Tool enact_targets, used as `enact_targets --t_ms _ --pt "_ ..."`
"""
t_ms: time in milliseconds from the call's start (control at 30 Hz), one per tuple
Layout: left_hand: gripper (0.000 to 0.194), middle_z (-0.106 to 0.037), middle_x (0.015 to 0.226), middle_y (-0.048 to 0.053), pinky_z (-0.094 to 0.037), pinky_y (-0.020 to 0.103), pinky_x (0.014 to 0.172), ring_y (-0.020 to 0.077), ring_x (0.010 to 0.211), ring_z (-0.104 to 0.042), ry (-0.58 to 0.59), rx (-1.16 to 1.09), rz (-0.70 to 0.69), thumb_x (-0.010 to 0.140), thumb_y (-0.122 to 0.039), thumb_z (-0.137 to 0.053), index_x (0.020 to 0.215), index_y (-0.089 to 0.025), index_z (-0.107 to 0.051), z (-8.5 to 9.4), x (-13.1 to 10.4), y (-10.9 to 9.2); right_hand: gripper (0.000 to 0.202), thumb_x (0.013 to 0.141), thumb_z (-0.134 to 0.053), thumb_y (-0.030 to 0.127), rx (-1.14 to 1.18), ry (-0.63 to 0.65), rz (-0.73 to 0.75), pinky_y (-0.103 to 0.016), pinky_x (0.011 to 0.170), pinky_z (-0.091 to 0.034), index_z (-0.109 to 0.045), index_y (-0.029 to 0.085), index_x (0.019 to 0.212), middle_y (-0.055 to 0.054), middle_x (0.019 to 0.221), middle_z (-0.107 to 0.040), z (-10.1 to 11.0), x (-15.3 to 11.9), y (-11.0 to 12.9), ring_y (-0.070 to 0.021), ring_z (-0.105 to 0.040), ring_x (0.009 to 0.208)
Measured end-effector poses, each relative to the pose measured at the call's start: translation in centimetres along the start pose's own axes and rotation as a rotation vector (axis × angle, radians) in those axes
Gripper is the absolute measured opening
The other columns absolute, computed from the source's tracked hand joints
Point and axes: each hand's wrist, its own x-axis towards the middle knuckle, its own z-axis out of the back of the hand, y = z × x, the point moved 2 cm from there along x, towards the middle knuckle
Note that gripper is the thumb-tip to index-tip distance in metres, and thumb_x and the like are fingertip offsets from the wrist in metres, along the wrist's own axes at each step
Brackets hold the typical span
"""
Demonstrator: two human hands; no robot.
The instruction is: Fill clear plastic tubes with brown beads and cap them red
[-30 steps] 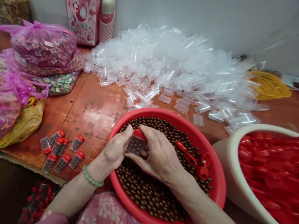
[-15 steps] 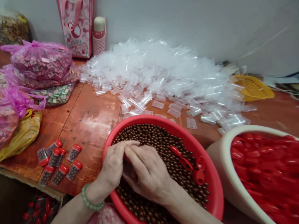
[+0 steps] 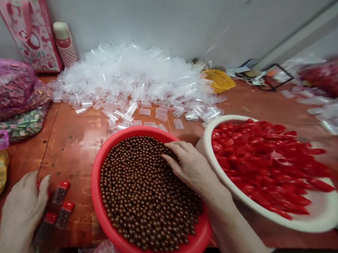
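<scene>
My left hand (image 3: 22,215) is slightly blurred at the lower left, low over a group of small clear containers with red caps (image 3: 62,192) that show dark beads inside. Its thumb and fingers are apart; a bit of red shows between them, and the palm hides some containers. Over the right side of a red basin (image 3: 97,199) my right hand (image 3: 190,167) reaches into brown beads (image 3: 144,189). Its thumb and index finger are spread, and I see nothing between them. The palm and forearm cover part of the beads.
An oval white tub (image 3: 334,208) heaped with red plastic pieces (image 3: 262,159) stands to the right. Behind the basin lies a pile of clear plastic sleeves (image 3: 131,79). Filled bags (image 3: 9,86), a bottle (image 3: 65,45) and a yellow basket (image 3: 219,80) stand farther back.
My hands, earlier together over the basin, have parted: the left went to the capped containers, the right stays over the beads. The red pieces on the beads no longer show. The view has swung right.
</scene>
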Motion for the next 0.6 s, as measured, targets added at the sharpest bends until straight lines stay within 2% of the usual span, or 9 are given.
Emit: enact_targets --t_ms 67,100,200,300,367,400,467,533,600 --pt "0.032 -0.069 0.113 0.008 -0.049 0.045 0.093 0.0315 0.108 -0.063 0.007 -0.005 -0.133 0.091 -0.041 -0.043 0.112 -0.023 -0.060 -2.0 2.1 -2.8 0.026 0.091 -0.056 0.026 -0.038 0.028 0.002 -0.050 0.086 -0.055 -0.061 0.013 0.112 -0.015 0.106 -0.067 -1.2 -0.3 -0.3 -0.0304 -0.063 0.099" --pt "0.036 -0.067 0.118 0.011 -0.047 0.044 0.099 0.0294 0.112 -0.062 -0.023 -0.074 -0.201 0.093 -0.039 -0.040 0.116 -0.019 -0.058 -3.2 3.6 -4.5 0.026 0.090 -0.056 0.025 -0.044 0.039 0.011 -0.050 0.085 -0.056 -0.061 0.013 0.113 -0.015 0.106 -0.067 -1.7 -0.3 -0.3 -0.0306 -0.064 0.099" --pt "0.045 -0.055 0.137 0.015 -0.043 0.040 0.107 0.0251 0.125 -0.054 0.151 -0.252 -0.406 0.095 -0.037 -0.038 0.132 -0.014 -0.051 -7.9 8.8 -9.7 0.025 0.091 -0.055 0.026 0.011 0.017 0.038 -0.049 0.084 -0.056 -0.062 0.016 0.112 -0.014 0.105 -0.067 -2.1 -0.3 0.0 -0.0295 -0.065 0.099" --pt "0.068 -0.027 0.157 0.022 -0.033 0.050 0.113 0.0336 0.145 -0.028 0.275 -0.242 -0.482 0.088 -0.046 -0.053 0.146 -0.015 -0.035 -11.9 13.7 -13.6 0.021 0.092 -0.054 0.028 0.140 -0.047 0.042 -0.043 0.085 -0.056 -0.062 0.019 0.109 -0.010 0.103 -0.068 -0.8 1.2 0.3 -0.0247 -0.067 0.095" --pt "0.077 -0.013 0.161 0.023 -0.025 0.057 0.115 0.0381 0.149 -0.013 0.324 -0.186 -0.522 0.085 -0.045 -0.058 0.150 -0.016 -0.028 -13.8 15.8 -15.4 0.019 0.092 -0.054 0.029 0.166 -0.073 0.033 -0.041 0.084 -0.056 -0.063 0.019 0.106 -0.009 0.099 -0.068 0.2 3.7 0.2 -0.0235 -0.067 0.092" --pt "0.078 -0.008 0.161 0.023 -0.023 0.059 0.115 0.0398 0.149 -0.008 0.355 -0.150 -0.547 0.085 -0.044 -0.058 0.151 -0.017 -0.026 -14.4 16.4 -16.1 0.022 0.092 -0.054 0.031 0.158 -0.045 0.029 -0.042 0.086 -0.055 -0.064 0.018 0.107 -0.010 0.102 -0.068 0.4 5.4 0.0 -0.0248 -0.066 0.096" --pt "0.075 -0.003 0.162 0.022 -0.021 0.064 0.113 0.0426 0.148 -0.005 0.418 -0.090 -0.595 0.088 -0.043 -0.055 0.152 -0.021 -0.024 -15.2 17.0 -17.2 0.032 0.092 -0.054 0.034 0.139 0.106 -0.060 -0.043 0.090 -0.053 -0.061 0.016 0.116 -0.013 0.112 -0.066 0.0 9.5 -0.8 -0.0264 -0.065 0.105" --pt "0.070 -0.004 0.162 0.022 -0.020 0.068 0.110 0.0448 0.148 -0.007 0.449 -0.061 -0.624 0.091 -0.044 -0.051 0.152 -0.024 -0.024 -15.5 17.0 -17.8 0.059 0.087 -0.061 0.041 0.079 0.414 -0.159 -0.044 0.096 -0.050 -0.046 0.015 0.138 -0.018 0.134 -0.055 -1.4 13.3 -1.9 -0.0285 -0.057 0.120" --pt "0.066 -0.008 0.162 0.021 -0.019 0.069 0.111 0.0449 0.147 -0.007 0.440 -0.059 -0.647 0.093 -0.043 -0.046 0.152 -0.025 -0.024 -15.7 16.6 -18.1 0.080 0.074 -0.075 0.040 0.062 0.542 -0.173 -0.042 0.095 -0.051 -0.042 0.015 0.142 -0.020 0.139 -0.051 -3.2 16.3 -3.0 -0.0302 -0.057 0.122"
